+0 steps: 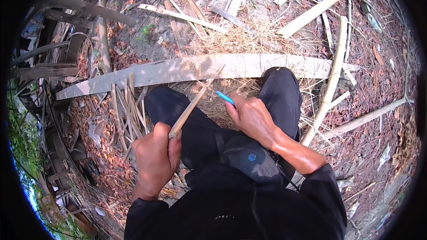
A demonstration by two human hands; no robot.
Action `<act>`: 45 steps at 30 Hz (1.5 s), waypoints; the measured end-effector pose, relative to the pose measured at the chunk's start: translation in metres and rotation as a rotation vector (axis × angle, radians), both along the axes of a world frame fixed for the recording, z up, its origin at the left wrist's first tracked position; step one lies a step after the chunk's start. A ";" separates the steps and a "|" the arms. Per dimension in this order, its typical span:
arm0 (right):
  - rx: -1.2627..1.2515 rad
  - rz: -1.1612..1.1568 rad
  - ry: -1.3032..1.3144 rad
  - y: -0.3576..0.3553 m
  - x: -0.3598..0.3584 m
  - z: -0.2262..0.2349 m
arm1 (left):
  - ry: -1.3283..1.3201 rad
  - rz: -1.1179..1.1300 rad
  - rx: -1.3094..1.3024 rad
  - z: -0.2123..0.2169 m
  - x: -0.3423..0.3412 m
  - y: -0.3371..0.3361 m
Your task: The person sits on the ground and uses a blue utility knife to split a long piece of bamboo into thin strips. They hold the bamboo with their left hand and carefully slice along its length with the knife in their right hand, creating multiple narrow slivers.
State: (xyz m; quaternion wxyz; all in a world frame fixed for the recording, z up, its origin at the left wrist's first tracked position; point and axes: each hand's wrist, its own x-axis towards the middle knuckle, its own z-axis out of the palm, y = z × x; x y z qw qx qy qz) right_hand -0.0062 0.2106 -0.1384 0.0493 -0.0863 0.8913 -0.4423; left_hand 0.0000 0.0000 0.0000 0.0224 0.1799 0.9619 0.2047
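My left hand point(155, 156) is closed round the thick end of a pale wooden strip point(191, 109). The strip slants up and away to the right, narrowing to a point above the long plank point(151, 72) that lies across the ground in front of me. In my right hand point(254, 118) is a slim bright-blue tool point(225, 98), gripped between thumb and fingers. Its tip points at the strip's upper part, close beside it; whether they touch I cannot tell. The fingers hide the tool's other end, and its exact kind does not show.
Curly shavings point(240, 39) are heaped beyond the plank. Thin split strips point(126, 111) lean at the left by my knee. A pale pole point(334, 78) crosses the plank's right end. Several cut lengths point(309, 15) and a stack of weathered timber point(58, 69) lie around.
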 end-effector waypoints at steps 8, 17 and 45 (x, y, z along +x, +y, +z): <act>0.158 -0.121 0.101 0.023 -0.046 -0.063 | 0.077 -0.073 -0.016 0.002 -0.003 0.014; -0.013 0.002 0.051 -0.007 -0.057 -0.045 | 0.060 0.264 0.007 0.003 -0.011 0.002; 0.072 -0.133 0.067 -0.002 -0.066 -0.133 | 0.026 0.159 0.076 -0.001 -0.002 0.000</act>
